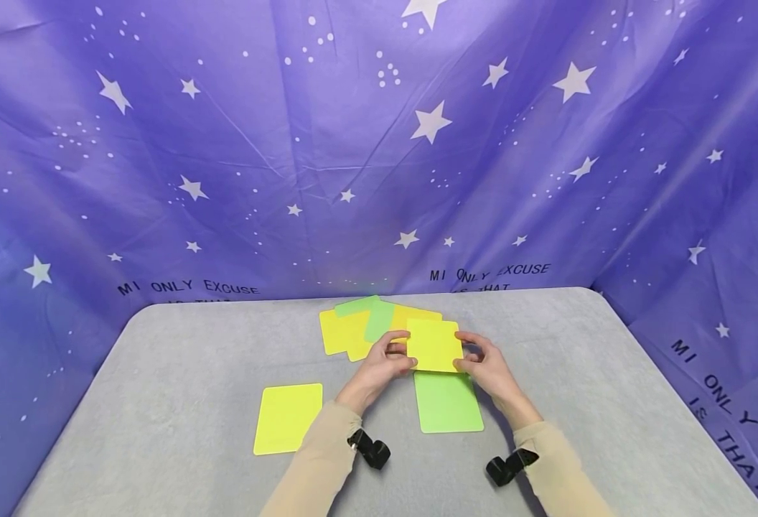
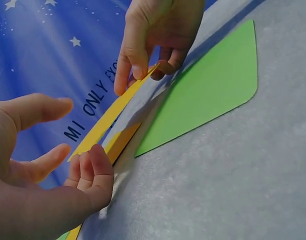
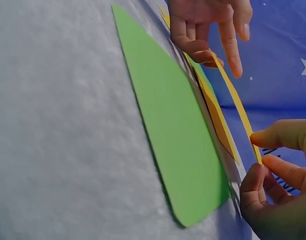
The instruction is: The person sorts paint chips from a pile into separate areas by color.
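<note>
Both hands hold a yellow square card (image 1: 435, 345) between them, raised off the table. Its left edge meets my left hand (image 1: 382, 362), whose curled fingers are at the card's end in the left wrist view. My right hand (image 1: 490, 370) pinches the opposite edge; the right wrist view shows its thumb and fingertips on the card (image 3: 238, 107), seen nearly edge-on and slightly bowed. A green card (image 1: 448, 403) lies flat on the table just in front of the held card. Behind the hands, yellow cards (image 1: 334, 332) and green cards (image 1: 379, 322) overlap in a loose group.
Another yellow card (image 1: 288, 418) lies by itself to the left, partly behind the left sleeve (image 1: 324, 449). The grey table (image 1: 179, 402) has rounded far corners. A purple-blue curtain (image 1: 256, 143) with white stars hangs behind and beside it.
</note>
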`<state>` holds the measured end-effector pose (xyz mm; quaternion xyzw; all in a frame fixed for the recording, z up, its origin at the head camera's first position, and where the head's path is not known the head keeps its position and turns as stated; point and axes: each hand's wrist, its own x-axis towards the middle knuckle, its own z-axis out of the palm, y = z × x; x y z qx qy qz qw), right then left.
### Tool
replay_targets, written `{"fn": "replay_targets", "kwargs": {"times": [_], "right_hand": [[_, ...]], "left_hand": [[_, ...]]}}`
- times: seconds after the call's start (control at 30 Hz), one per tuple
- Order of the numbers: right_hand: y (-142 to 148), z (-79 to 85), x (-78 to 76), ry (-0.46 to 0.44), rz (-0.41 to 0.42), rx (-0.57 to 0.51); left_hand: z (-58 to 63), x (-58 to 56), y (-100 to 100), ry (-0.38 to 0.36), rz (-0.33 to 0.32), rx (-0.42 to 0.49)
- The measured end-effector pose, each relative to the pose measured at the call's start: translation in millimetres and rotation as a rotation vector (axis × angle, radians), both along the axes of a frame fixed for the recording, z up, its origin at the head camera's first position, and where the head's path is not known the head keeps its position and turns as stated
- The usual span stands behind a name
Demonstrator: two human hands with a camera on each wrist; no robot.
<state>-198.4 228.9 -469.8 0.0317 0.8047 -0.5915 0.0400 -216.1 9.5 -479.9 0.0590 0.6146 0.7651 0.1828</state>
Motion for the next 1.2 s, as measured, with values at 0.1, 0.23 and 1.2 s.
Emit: {"fn": "replay_targets", "kwargs": {"times": [0.1,0.23,1.2], "right_hand": [[-3,-0.5,3.4,-0.008,0.006,-0.018],[-9,0.3,8.5,-0.026,0.018,-0.062],[-51,-0.5,26.7,-0.025,0.100,-0.186]], "left_hand": [[-3.2,2.9,-2,0.022,0.024,0.011],[-7.9,7.4,-7,0.037,0.063,0.001],[-10.7,28.5,-66,0.060,0.025,-0.072]]}}
